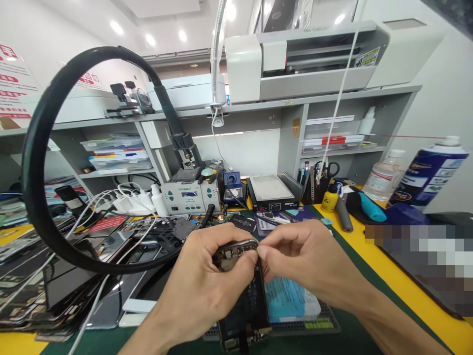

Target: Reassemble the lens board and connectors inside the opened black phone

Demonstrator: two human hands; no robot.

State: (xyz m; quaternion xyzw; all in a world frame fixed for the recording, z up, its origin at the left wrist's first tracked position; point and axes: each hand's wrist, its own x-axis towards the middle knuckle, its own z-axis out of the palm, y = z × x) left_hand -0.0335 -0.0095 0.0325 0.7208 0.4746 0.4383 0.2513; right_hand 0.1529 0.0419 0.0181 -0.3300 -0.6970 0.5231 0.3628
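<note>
My left hand (201,286) is wrapped round an opened phone (242,305) with its back off, holding it upright over the work mat; the thumb lies across the top near the camera area. My right hand (303,259) is closed in a pinch at the phone's upper right corner, thumb and forefinger pressed together. What they pinch is too small to make out. A light blue pad (290,301) lies on the perforated mat (325,320) just behind the phone.
A black ring lamp (37,162) arcs over the left. Stacked phones and screens (44,291) with white cables fill the left side. A soldering station (190,195), a heating plate (273,193), a tool holder (318,185), bottles and a spray can (430,170) stand behind.
</note>
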